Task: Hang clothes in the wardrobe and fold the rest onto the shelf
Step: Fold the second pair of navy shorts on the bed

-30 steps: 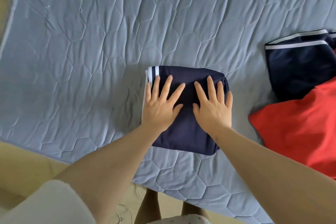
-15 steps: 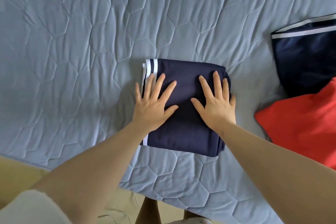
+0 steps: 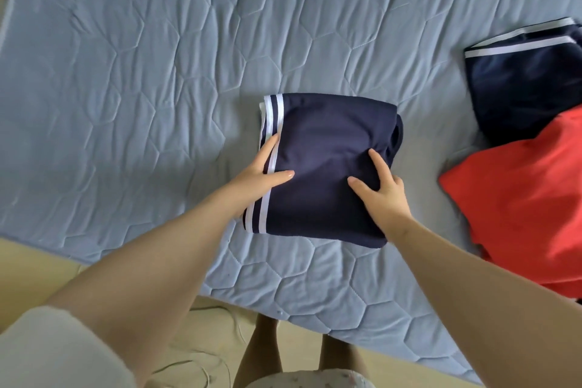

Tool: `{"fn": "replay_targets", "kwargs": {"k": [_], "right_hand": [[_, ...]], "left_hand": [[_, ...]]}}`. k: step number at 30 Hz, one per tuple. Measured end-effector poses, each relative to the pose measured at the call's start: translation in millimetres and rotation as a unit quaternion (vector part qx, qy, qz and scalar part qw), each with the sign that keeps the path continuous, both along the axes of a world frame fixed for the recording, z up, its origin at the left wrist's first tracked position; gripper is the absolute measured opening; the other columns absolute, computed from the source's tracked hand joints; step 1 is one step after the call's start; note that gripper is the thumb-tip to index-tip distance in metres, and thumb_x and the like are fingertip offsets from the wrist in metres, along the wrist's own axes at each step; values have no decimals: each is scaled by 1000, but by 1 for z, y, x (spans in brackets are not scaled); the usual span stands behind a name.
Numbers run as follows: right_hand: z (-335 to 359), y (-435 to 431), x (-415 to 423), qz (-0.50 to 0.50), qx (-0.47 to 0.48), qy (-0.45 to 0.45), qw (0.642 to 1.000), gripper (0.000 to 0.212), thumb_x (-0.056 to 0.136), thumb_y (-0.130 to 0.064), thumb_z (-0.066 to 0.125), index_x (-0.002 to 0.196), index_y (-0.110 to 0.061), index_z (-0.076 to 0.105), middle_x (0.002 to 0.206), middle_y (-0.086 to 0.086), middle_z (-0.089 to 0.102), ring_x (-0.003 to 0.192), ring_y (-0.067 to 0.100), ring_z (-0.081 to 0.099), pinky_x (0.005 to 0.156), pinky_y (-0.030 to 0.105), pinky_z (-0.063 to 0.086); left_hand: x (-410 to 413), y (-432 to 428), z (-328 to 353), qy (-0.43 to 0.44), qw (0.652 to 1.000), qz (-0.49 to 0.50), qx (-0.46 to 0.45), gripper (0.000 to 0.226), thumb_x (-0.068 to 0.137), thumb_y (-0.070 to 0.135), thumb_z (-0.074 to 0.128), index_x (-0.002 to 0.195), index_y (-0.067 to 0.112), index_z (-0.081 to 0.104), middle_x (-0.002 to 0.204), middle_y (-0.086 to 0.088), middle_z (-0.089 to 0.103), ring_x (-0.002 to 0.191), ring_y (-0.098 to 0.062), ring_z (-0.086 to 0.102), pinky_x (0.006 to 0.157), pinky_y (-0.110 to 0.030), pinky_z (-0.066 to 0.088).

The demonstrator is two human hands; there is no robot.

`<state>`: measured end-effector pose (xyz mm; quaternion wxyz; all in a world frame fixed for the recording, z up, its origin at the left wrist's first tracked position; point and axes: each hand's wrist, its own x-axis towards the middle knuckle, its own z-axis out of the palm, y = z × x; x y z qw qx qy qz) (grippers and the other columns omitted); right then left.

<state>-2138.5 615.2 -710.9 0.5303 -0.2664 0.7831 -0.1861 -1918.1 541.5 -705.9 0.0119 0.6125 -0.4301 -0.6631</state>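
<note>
A folded navy garment (image 3: 324,142) with white stripes along its left edge lies on the light blue quilted bed (image 3: 157,72), near the bed's front edge. My left hand (image 3: 255,178) holds its left side, thumb on top and one finger along the stripes, the other fingers hidden under the fabric. My right hand (image 3: 384,195) grips its right side, thumb and forefinger pressed on top, the other fingers curled round the edge. The cloth bunches slightly between my hands.
At the right edge of the bed a red garment (image 3: 519,198) lies partly over another navy garment (image 3: 522,85) with white stripes. Beige floor (image 3: 31,268) with a thin cable (image 3: 201,356) shows below the bed's edge, where my legs stand.
Both hands lay flat on top of the folded garment, fingers spread. They have slid outward to its left and right sides and now grip it.
</note>
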Motion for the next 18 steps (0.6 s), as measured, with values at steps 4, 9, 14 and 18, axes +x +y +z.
{"fn": "replay_targets", "kwargs": {"k": [4, 9, 14, 18], "right_hand": [[19, -5, -6, -74, 30, -133, 988, 58, 81, -36, 68, 130, -52, 42, 121, -16, 46, 102, 8, 48, 84, 21, 37], [61, 2, -3, -97, 143, -224, 959, 52, 78, -34, 70, 120, -54, 47, 117, -9, 53, 100, 20, 57, 72, 32, 48], [122, -6, 10, -78, 169, -238, 953, 54, 76, -30, 71, 118, -54, 47, 103, -9, 59, 91, 24, 62, 60, 31, 51], [184, -29, 23, -45, 132, -246, 959, 50, 77, -26, 71, 115, -52, 49, 108, -5, 58, 96, 27, 61, 67, 35, 51]], "left_hand": [[4, 2, 15, 33, 996, 52, 57, 70, 86, 23, 62, 138, 53, 26, 146, 15, 36, 128, -11, 43, 105, -33, 37], [25, 15, 55, 45, 986, 85, 139, 67, 84, 20, 63, 135, 51, 33, 109, 17, 59, 83, -5, 68, 61, -24, 53], [43, 20, 117, 36, 982, 130, 132, 66, 85, 12, 63, 139, 37, 34, 108, 9, 61, 90, -15, 65, 66, -30, 51], [59, 13, 183, 48, 979, 168, 103, 66, 85, 10, 63, 138, 37, 36, 112, 4, 60, 93, -20, 65, 69, -33, 51]]}}
